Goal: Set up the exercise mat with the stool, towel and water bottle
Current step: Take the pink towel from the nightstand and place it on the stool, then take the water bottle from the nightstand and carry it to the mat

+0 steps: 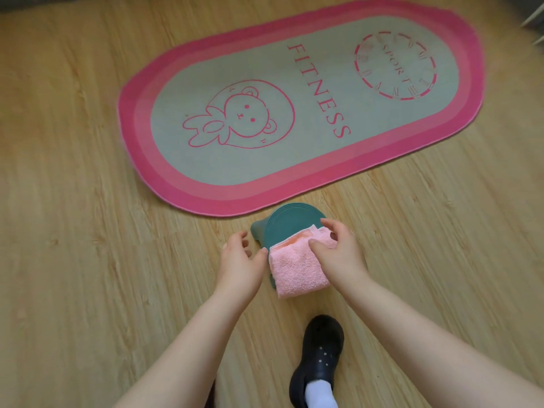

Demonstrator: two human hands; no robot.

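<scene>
We see the folded towel (297,267) on the stool (290,222), long axis running 11 to 5 o'clock; right hand (338,251) fingers pinch it, left hand (241,257) fingers relaxed beside it.

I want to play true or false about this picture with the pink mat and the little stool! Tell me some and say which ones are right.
1. The folded pink terry towel lies on the round teal plastic stool. True.
2. The stool stands on the oval pink-bordered fitness mat. False: it stands on the wooden floor beside it.
3. The right hand touches the towel. True.
4. A water bottle stands on the mat. False: none is visible.
5. The left hand holds the towel. False: it is open beside it.
</scene>
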